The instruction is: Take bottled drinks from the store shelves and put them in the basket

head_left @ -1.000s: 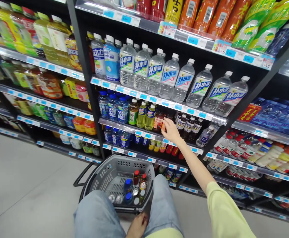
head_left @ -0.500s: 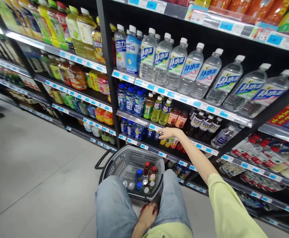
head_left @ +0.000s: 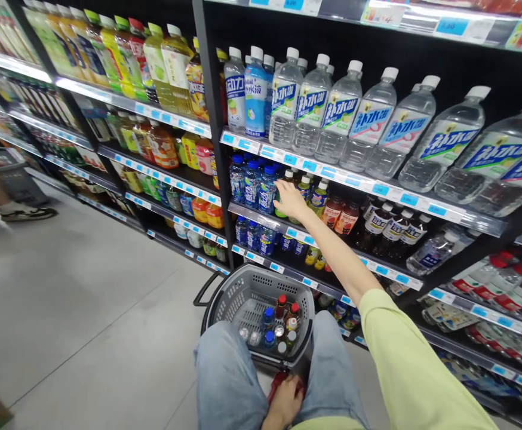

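My right hand (head_left: pixel 291 201) reaches into the middle shelf, fingers apart, in front of a green-labelled bottle (head_left: pixel 281 210) that it partly covers. Whether it touches the bottle I cannot tell. Just left of the fingers stand blue-capped drink bottles (head_left: pixel 267 189); yellow-green bottles (head_left: pixel 318 197) stand to the right. My left hand (head_left: pixel 288 394) rests low between my knees, fingers curled on a red thing (head_left: pixel 277 383) whose kind is mostly hidden. A grey shopping basket (head_left: pixel 238 286) sits before my knees, holding several small bottles (head_left: pixel 281 306) with red, blue and pale caps.
Large clear water bottles (head_left: pixel 348 107) line the shelf above my right arm. Price-tag rails (head_left: pixel 341 179) edge the shelves. More drinks (head_left: pixel 175 71) fill the left unit. At far left are another person's shoe (head_left: pixel 28 212) and a grey basket (head_left: pixel 19 179). Grey floor (head_left: pixel 108 286) lies left.
My right hand has risen from the shelf edge to the green-labelled bottle. The view has shifted left, bringing more of the other person's leg and a basket into sight. My left hand stays low.
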`<state>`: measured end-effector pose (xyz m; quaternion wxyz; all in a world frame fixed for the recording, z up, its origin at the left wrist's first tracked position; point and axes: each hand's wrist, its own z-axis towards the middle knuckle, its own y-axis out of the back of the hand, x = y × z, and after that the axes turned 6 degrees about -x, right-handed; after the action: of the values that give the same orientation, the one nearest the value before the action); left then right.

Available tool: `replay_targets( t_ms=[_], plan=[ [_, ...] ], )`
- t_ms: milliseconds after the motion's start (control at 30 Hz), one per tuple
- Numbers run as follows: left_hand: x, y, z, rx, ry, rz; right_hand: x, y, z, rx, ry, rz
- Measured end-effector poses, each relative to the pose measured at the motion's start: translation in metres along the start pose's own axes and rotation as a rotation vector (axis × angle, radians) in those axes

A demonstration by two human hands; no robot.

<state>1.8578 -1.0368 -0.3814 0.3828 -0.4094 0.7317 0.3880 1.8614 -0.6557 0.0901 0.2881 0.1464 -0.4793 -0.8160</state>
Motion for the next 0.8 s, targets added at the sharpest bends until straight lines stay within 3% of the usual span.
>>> replay_targets(
  t_ms=[100, 167, 267, 333, 500, 667, 800],
  plan=[
    [0.005, -0.002, 0.002, -0.051, 0.010, 0.121, 0.009, 0.001, 0.033, -0.081, -0.052, -0.062],
    [0.005, -0.001, 0.003, -0.049, 0.000, 0.125, 0.010, -0.002, 0.050, -0.128, -0.173, -0.095],
    [0.002, 0.002, 0.002, -0.017, -0.016, 0.171, 0.004, -0.005, 0.064, -0.040, -0.339, -0.098],
    [-0.002, 0.004, 0.001, -0.001, -0.026, 0.218, -0.003, -0.006, 0.065, 0.021, -0.341, -0.106],
    [-0.007, 0.004, 0.001, -0.004, -0.009, 0.272, -0.005, 0.003, 0.045, -0.055, -0.158, -0.192],
    [-0.011, 0.004, 0.000, -0.014, -0.028, 0.269, 0.006, 0.006, 0.003, -0.055, -0.011, -0.207],
    [-0.017, 0.009, -0.007, -0.042, -0.031, 0.167, 0.001, 0.007, -0.032, -0.147, 0.025, -0.108]
  ],
)
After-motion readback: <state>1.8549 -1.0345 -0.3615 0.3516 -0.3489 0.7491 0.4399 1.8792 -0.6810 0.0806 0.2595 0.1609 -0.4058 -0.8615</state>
